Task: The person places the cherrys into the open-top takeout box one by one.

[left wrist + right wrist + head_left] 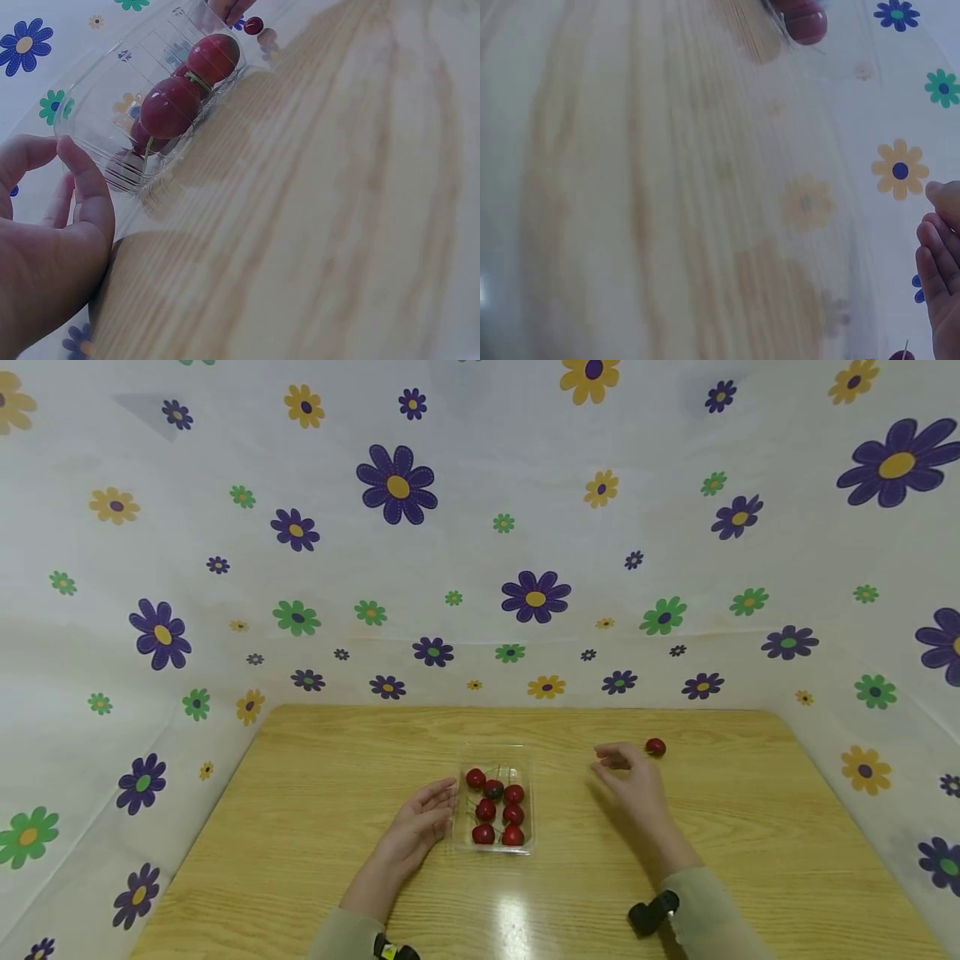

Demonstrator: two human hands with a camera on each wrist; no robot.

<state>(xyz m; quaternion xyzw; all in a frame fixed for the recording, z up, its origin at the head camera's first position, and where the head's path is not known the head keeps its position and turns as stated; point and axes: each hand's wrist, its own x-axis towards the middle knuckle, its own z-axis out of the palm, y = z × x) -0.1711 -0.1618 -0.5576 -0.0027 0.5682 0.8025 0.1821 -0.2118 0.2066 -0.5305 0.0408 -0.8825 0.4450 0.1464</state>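
A clear plastic box holds several dark red cherries, some with green stems. Against its left side lies my left hand, fingers fairly straight and fingertips right at the wall. In the left wrist view the thumb and fingers of the left hand stand by the near end of the box. Over the right part of the table is my right hand, fingers loosely bent with nothing between them. One loose cherry lies just beyond and right of its knuckles.
The wooden table carries the box near its middle. A white cloth printed with purple, yellow and green flowers hangs behind the table and along both sides. Black straps with small devices sit at the wrists, over light sleeves.
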